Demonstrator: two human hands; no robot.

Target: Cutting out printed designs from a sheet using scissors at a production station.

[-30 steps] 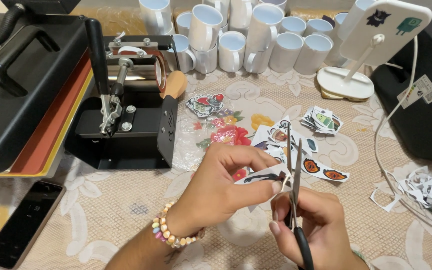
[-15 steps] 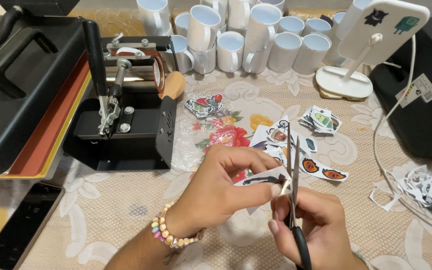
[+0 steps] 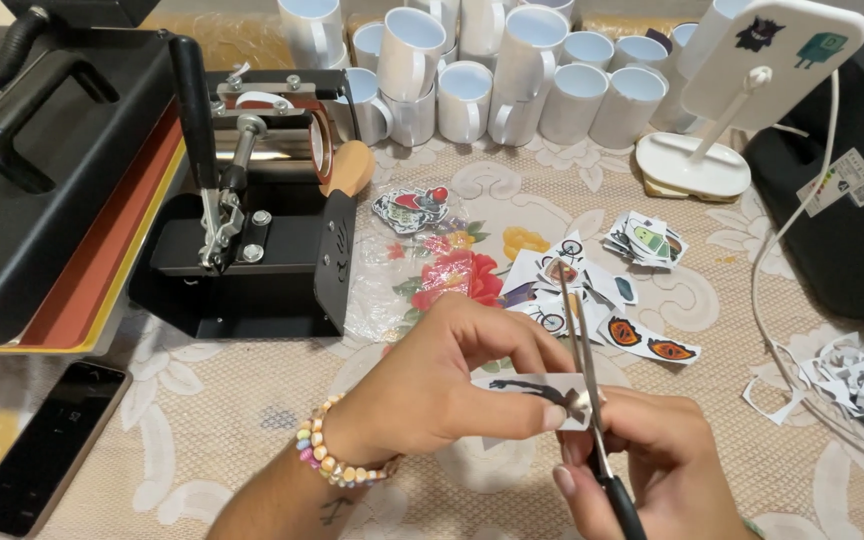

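Little has shifted: left hand [image 3: 452,385] still pinches the cutout [image 3: 527,392], right hand [image 3: 652,470] grips scissors [image 3: 587,390] (blades nearly shut), bare cloth [image 3: 212,420] lying leftward.

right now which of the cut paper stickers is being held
The small white paper sticker with a black figure, pinched in the left hand at the scissors; the others lie on the tablecloth.

You have white mugs [image 3: 512,85] far across the table [image 3: 202,420], a black mug press [image 3: 252,230] left, a phone [image 3: 47,445] near-left.
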